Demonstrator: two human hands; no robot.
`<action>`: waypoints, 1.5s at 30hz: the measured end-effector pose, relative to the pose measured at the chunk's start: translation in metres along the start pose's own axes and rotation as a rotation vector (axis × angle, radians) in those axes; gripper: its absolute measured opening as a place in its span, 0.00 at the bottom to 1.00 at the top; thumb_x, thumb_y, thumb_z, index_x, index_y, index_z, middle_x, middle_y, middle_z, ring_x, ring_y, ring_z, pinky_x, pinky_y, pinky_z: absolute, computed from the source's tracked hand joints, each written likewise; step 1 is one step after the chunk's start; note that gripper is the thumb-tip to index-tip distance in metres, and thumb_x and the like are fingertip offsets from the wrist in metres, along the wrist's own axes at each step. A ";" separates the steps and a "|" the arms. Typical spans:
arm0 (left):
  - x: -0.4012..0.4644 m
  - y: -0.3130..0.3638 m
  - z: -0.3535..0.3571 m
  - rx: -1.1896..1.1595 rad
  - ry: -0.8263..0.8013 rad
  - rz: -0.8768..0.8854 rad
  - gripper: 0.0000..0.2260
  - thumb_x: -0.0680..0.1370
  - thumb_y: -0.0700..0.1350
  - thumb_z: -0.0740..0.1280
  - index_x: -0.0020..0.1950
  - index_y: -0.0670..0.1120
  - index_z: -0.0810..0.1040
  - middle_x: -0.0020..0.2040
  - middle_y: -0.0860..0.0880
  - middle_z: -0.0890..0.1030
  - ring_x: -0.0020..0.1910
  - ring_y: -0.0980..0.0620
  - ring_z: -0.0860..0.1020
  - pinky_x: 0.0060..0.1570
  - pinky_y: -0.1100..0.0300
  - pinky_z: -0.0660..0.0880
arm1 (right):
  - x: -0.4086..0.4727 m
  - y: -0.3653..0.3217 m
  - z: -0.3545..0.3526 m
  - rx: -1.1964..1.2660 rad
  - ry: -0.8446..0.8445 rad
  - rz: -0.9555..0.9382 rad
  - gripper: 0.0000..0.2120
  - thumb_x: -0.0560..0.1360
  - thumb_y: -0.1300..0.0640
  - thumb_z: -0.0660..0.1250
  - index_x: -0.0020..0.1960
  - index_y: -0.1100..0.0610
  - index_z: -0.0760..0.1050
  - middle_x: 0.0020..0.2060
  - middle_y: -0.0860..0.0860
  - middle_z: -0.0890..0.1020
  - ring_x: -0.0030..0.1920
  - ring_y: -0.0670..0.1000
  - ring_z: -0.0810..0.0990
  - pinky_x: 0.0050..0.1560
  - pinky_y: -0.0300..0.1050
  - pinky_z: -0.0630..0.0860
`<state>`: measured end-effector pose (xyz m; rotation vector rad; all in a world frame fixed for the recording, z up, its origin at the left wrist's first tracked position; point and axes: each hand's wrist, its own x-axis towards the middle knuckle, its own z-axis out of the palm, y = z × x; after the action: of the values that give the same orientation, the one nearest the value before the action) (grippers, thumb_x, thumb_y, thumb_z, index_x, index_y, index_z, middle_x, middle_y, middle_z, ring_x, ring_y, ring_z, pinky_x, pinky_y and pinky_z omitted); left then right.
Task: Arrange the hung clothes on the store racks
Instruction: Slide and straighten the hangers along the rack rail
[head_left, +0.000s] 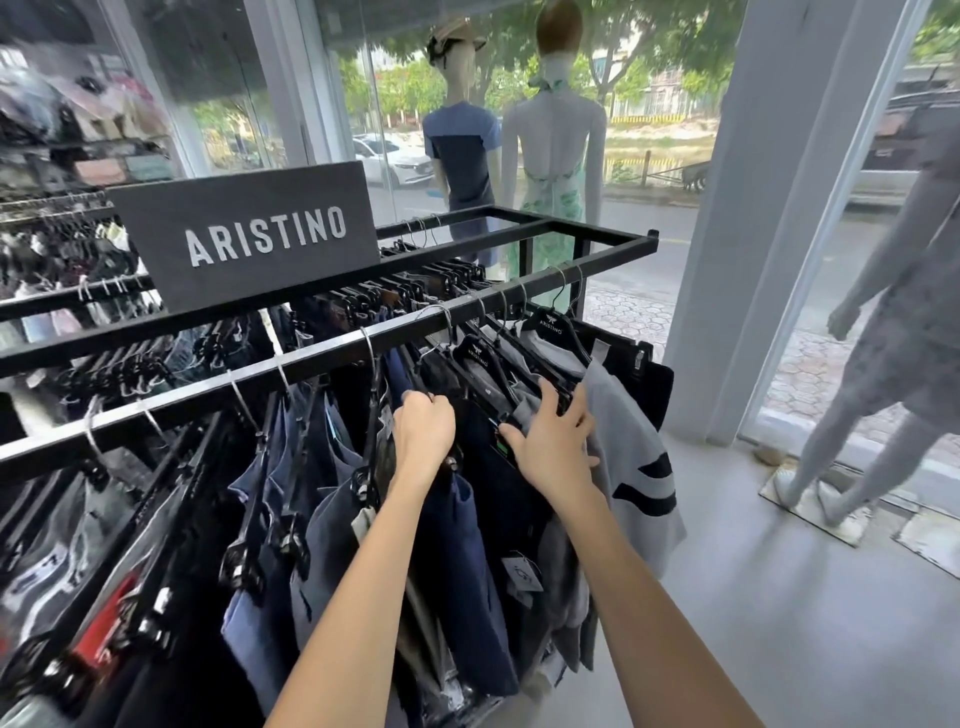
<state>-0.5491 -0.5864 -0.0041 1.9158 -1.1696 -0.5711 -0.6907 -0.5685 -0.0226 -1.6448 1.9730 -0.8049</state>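
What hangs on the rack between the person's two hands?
In the head view, a dark navy garment hangs between the left hand and right hand.

Dark navy and denim garments (457, 571) are hanging packed on clip hangers along the black rack rail (322, 358), a grey black-striped shirt (631, 467) sitting at the right end.
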 end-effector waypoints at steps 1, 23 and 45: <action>-0.001 0.000 0.000 -0.002 -0.006 0.000 0.18 0.80 0.46 0.55 0.64 0.36 0.71 0.63 0.37 0.75 0.57 0.39 0.74 0.47 0.54 0.65 | 0.000 -0.001 -0.001 -0.004 -0.008 0.001 0.38 0.79 0.44 0.66 0.80 0.46 0.47 0.79 0.56 0.38 0.79 0.62 0.44 0.68 0.78 0.56; 0.018 0.014 -0.008 -0.103 -0.016 0.000 0.19 0.79 0.51 0.54 0.51 0.39 0.78 0.51 0.39 0.82 0.51 0.38 0.78 0.50 0.50 0.73 | -0.002 -0.053 0.002 -0.037 0.065 -0.281 0.13 0.77 0.66 0.59 0.56 0.58 0.79 0.49 0.51 0.85 0.55 0.56 0.81 0.51 0.45 0.73; 0.004 -0.009 -0.013 -0.278 -0.006 -0.026 0.20 0.79 0.44 0.54 0.39 0.35 0.79 0.36 0.41 0.82 0.42 0.42 0.79 0.50 0.47 0.75 | 0.020 -0.041 0.019 0.256 -0.147 -0.130 0.16 0.83 0.60 0.59 0.68 0.64 0.74 0.37 0.49 0.84 0.30 0.41 0.80 0.34 0.30 0.71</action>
<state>-0.5335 -0.5822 -0.0039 1.6948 -1.0125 -0.7138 -0.6524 -0.5958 -0.0075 -1.6407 1.6049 -0.9147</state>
